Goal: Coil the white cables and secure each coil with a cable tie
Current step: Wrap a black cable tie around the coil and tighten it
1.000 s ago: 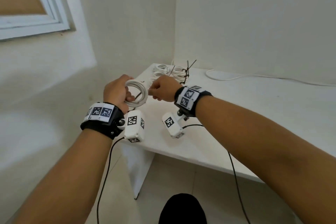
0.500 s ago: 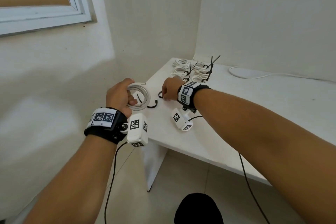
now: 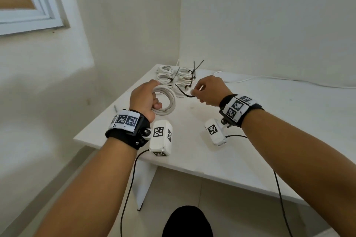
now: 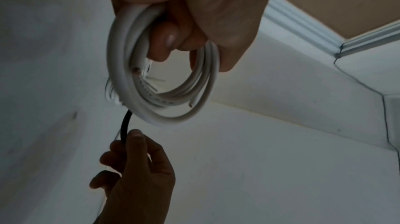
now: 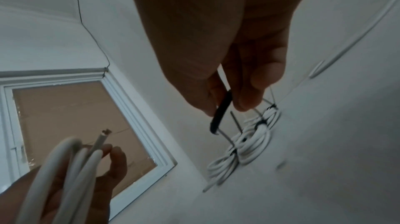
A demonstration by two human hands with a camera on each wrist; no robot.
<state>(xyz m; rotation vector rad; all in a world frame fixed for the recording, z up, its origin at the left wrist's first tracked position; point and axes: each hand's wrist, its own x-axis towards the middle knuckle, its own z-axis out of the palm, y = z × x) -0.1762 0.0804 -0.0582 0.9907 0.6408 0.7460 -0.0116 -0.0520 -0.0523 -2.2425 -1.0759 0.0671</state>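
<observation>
White cable coil (image 3: 166, 100) stays gripped by left fingers (image 3: 157, 105); right fingers (image 3: 195, 93) have lifted, pinching a cable tie (image 3: 182, 92).

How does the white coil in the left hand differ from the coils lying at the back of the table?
The held coil has no tie on it; the back coils each carry a black tie. The held coil is gripped in the left hand above the table; the back coils lie flat together. The right hand pinches a loose black cable tie. All are white cable.

Held coil (image 3: 166, 102) left of tie (image 3: 183, 92); tied coils (image 3: 173, 77) behind
</observation>
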